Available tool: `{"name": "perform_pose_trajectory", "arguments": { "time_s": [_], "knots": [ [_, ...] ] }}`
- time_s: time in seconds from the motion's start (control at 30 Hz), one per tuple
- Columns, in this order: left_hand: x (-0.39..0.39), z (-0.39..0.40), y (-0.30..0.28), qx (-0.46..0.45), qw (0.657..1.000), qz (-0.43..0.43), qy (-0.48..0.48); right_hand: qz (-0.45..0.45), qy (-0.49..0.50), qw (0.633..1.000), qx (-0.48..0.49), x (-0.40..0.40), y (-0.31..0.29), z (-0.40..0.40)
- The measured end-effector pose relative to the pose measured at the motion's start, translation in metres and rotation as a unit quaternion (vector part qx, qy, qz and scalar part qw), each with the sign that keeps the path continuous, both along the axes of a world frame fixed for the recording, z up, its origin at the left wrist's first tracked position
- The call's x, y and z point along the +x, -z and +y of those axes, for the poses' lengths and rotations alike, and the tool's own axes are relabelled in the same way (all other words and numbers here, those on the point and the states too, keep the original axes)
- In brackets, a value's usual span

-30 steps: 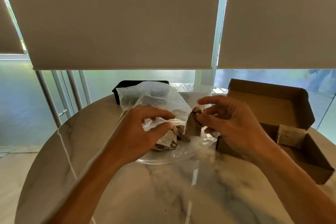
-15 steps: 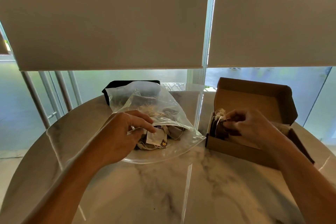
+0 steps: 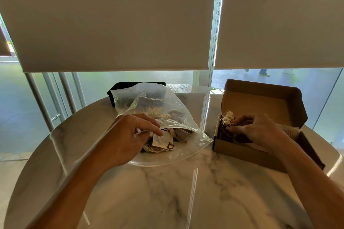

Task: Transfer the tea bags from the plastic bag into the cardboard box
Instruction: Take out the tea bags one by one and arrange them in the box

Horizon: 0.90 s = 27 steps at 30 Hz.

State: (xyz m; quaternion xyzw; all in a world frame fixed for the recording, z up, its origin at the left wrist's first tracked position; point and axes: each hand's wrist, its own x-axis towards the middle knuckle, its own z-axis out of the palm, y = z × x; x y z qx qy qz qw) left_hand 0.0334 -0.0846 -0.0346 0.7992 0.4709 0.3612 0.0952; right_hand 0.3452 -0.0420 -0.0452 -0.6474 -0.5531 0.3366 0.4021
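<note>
1. since a second ago, right hand (image 3: 258, 130) has carried a tea bag (image 3: 226, 132) from the plastic bag (image 3: 163, 106) into the cardboard box (image 3: 242, 152), fingers pinched on it.
2. left hand (image 3: 128, 139) grips the plastic bag's mouth, fingers curled.
3. remaining tea bags (image 3: 163, 142) lie inside the plastic bag on the marble table (image 3: 167, 195).
4. cardboard box sits open, right of the plastic bag.

black container (image 3: 119, 87) mostly hidden behind plastic bag (image 3: 167, 106), forearms cut off
</note>
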Motion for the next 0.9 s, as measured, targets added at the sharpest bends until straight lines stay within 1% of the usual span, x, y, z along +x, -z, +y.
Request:
{"name": "perform_pose_trajectory", "arguments": {
  "time_s": [0.07,0.13,0.23,0.33,0.6,0.73,0.83,0.9],
  "knots": [
    [0.0,0.0,0.0,0.0,1.0,0.0,0.001,0.011,0.011,1.0,-0.013,0.005,-0.001,0.0],
    [-0.001,-0.001,0.0,0.001,1.0,-0.001,0.003,-0.033,0.005,0.999,-0.028,0.009,-0.004,-0.002],
    [-0.001,-0.001,0.0,-0.001,1.0,-0.002,0.005,-0.1,-0.031,0.993,-0.059,0.009,-0.005,-0.006],
    [-0.001,-0.001,0.0,-0.002,1.0,0.002,0.006,-0.157,-0.051,0.985,-0.052,0.004,-0.002,-0.005],
    [-0.001,-0.002,-0.001,-0.001,1.0,0.0,0.006,-0.162,-0.048,0.984,-0.055,-0.002,0.002,0.0],
    [-0.002,-0.003,-0.002,0.011,1.0,0.025,-0.001,-0.167,-0.049,0.983,-0.058,0.001,0.0,0.0],
    [-0.005,-0.002,-0.002,0.011,0.999,0.05,-0.006,-0.152,-0.027,0.988,-0.029,0.005,-0.009,-0.007],
    [-0.008,-0.002,-0.003,0.006,0.998,0.06,-0.013,-0.16,-0.018,0.987,0.016,0.005,-0.014,-0.011]
  ]
}}
